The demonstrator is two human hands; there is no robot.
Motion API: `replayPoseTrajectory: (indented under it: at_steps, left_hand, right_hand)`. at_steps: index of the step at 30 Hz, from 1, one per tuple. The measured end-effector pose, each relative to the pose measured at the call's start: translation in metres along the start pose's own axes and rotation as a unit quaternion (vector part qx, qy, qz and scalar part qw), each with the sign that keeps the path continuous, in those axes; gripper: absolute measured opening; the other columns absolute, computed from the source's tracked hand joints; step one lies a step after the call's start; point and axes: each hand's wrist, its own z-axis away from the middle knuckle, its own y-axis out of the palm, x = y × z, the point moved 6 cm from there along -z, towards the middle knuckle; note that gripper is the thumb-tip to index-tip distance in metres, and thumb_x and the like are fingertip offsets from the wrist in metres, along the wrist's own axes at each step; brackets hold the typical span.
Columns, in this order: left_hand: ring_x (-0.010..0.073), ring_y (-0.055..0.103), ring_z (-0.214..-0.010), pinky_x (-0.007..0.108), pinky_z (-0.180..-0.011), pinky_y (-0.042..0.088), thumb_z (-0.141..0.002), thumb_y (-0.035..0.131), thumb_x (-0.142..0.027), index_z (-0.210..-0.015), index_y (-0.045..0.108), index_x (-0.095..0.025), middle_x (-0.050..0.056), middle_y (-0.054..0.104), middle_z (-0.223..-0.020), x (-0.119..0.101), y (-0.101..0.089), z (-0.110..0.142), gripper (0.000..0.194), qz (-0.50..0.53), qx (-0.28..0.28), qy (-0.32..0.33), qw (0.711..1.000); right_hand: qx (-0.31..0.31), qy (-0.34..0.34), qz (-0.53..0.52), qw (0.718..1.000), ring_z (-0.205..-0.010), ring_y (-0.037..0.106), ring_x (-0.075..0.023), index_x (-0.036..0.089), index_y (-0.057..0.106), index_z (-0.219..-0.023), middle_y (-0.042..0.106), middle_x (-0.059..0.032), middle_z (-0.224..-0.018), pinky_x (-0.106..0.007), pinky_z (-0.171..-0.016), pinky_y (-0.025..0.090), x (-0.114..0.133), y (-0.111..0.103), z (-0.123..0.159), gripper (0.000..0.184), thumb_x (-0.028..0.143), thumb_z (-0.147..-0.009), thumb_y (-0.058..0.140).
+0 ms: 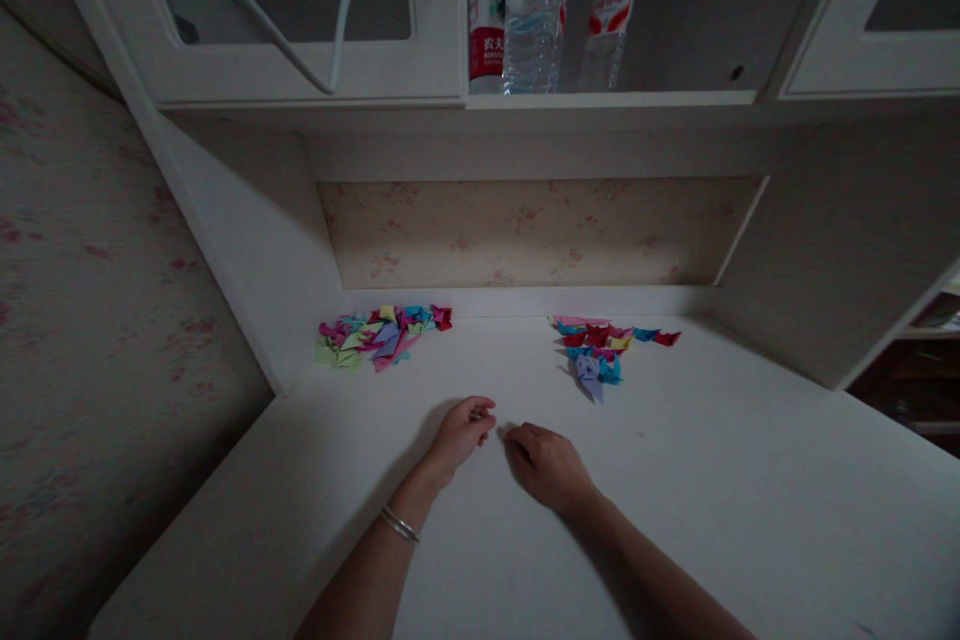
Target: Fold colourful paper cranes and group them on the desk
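My left hand (459,432) rests near the middle of the white desk, its fingers loosely curled and a little apart, holding nothing that I can see. Beside it, separated by a small gap, my right hand (551,467) lies knuckles up with the fingers folded under, and nothing shows in it. Beyond my left hand is a pile of folded paper cranes (386,335) in pink, green, blue, purple and red. A second group of paper cranes (596,345), in red, blue, yellow and lilac, lies beyond my right hand. Neither hand touches the paper.
Overhead, an open cabinet shelf (637,100) holds several plastic bottles (532,30). A white cable (262,20) hangs before the left cabinet door (435,70). Side panels (817,250) flank the desk (720,490), and flowered wallpaper (112,320) covers the left wall.
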Motion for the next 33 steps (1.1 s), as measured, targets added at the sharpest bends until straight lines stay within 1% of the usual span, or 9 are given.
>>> replayPoseTrajectory:
  at_steps: [8,18,23,28,33]
  left_hand:
    - [0.0084,0.047,-0.054,0.023,-0.051,0.033,-0.067,0.060,-0.023,-0.095,0.061,-0.012,-0.002,0.053,-0.068,-0.0005,0.0013,0.0007,0.030,-0.004,0.007,-0.007,1.000]
    - [0.0084,0.046,-0.055,0.022,-0.050,0.033,-0.068,0.060,-0.024,-0.096,0.061,-0.011,-0.002,0.053,-0.068,0.0017,0.0020,-0.0015,0.031,-0.014,0.021,-0.004,1.000]
    - [0.0083,0.046,-0.054,0.022,-0.051,0.033,-0.066,0.061,-0.026,-0.094,0.061,-0.012,-0.003,0.053,-0.066,-0.0004,0.0020,0.0003,0.031,-0.015,0.013,-0.010,1.000]
    - [0.0090,0.047,-0.055,0.023,-0.051,0.033,-0.067,0.061,-0.026,-0.093,0.062,-0.011,-0.002,0.054,-0.065,-0.0029,0.0029,0.0023,0.031,-0.022,0.017,-0.006,1.000]
    - [0.0092,0.046,-0.054,0.023,-0.051,0.033,-0.070,0.061,-0.033,-0.091,0.064,-0.013,-0.002,0.053,-0.063,-0.0006,0.0031,0.0004,0.030,-0.024,0.019,-0.007,1.000]
  right_hand:
    - [-0.003,-0.004,0.005,1.000,-0.075,0.060,-0.0132,0.022,0.062,-0.087,0.065,-0.0025,-0.084,-0.022,-0.067,0.036,-0.0019,0.0015,0.0003,0.025,0.025,-0.093,0.038]
    - [-0.004,-0.003,-0.003,1.000,-0.076,0.061,-0.0130,0.021,0.062,-0.087,0.066,-0.0023,-0.085,-0.021,-0.067,0.036,-0.0016,0.0015,-0.0005,0.025,0.024,-0.092,0.038]
    - [-0.003,-0.002,-0.005,1.000,-0.075,0.061,-0.0129,0.021,0.063,-0.087,0.066,-0.0024,-0.085,-0.021,-0.067,0.037,-0.0020,0.0013,0.0002,0.025,0.024,-0.092,0.038]
    - [-0.009,-0.007,-0.004,1.000,-0.077,0.061,-0.0135,0.022,0.063,-0.087,0.066,-0.0027,-0.085,-0.021,-0.068,0.037,-0.0023,0.0006,0.0010,0.025,0.024,-0.092,0.038]
    - [-0.004,-0.001,-0.004,1.000,-0.078,0.061,-0.0136,0.022,0.063,-0.088,0.066,-0.0027,-0.086,-0.021,-0.068,0.037,-0.0027,0.0009,0.0007,0.026,0.025,-0.093,0.038]
